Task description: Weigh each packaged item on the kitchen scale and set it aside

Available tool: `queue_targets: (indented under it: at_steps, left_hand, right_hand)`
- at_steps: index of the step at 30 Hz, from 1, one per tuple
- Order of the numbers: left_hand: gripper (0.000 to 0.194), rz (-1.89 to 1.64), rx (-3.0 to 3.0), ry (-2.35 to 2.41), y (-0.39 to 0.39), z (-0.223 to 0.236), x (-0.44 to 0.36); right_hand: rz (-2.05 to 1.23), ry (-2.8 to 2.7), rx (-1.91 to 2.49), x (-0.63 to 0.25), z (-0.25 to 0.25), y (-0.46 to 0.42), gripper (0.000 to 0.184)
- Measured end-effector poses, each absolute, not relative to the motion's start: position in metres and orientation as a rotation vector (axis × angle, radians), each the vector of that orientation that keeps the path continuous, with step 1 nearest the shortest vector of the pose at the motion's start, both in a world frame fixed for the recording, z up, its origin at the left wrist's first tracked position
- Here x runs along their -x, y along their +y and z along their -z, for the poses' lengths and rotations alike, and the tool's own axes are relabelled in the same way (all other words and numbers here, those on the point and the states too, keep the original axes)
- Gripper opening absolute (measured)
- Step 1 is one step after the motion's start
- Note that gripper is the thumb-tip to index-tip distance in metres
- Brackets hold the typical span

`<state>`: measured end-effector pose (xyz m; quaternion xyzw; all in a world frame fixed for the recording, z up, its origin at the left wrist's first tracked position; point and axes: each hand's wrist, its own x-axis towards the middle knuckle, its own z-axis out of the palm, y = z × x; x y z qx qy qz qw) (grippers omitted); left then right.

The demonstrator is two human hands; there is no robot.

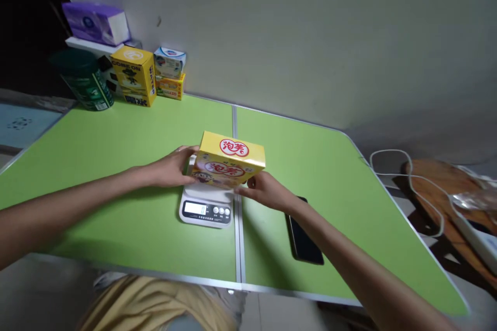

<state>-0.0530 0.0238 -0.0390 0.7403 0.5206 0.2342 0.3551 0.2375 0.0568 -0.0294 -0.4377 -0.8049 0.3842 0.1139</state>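
Two hands, my left (171,168) and my right (267,190), grip the yellow box (229,160) between them, above the white scale (205,209) on the green table (155,227); behind it stands a pale wall (279,36).

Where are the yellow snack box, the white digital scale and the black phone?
Yellow cardboard box (232,148): head view, top face.
White digital scale (195,209): head view, lit display.
Black rectangular phone (305,240): head view, dark screen.

The green table (147,232) carries a scale (206,212), phone (305,240), canister (87,87) and boxes (134,81).
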Motion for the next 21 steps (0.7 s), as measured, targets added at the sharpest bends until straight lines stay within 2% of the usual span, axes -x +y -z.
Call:
queue_targets:
  at_steps: [3,7,15,18,21]
  left_hand:
    - [0.090,-0.535,-1.927,1.410,0.023,0.029,0.069]
    - [0.091,-0.499,-1.901,1.530,0.018,0.018,0.094]
    - [0.083,-0.445,-1.939,1.471,0.009,0.020,0.092]
    - [0.081,-0.512,-1.938,1.414,0.016,0.024,0.074]
    - [0.072,-0.622,-1.873,1.348,0.023,0.025,0.054]
  right_hand:
    - [-1.139,-2.348,1.410,-0.252,0.018,0.058,0.041]
    - [-1.197,-2.210,1.395,-0.265,-0.003,0.059,0.056]
    - [-1.160,-2.024,1.185,-0.251,-0.040,0.059,0.059]
    - [-1.132,-2.093,1.170,-0.243,-0.043,0.059,0.065]
    - [-1.063,-2.197,1.141,-0.240,-0.041,0.057,0.060]
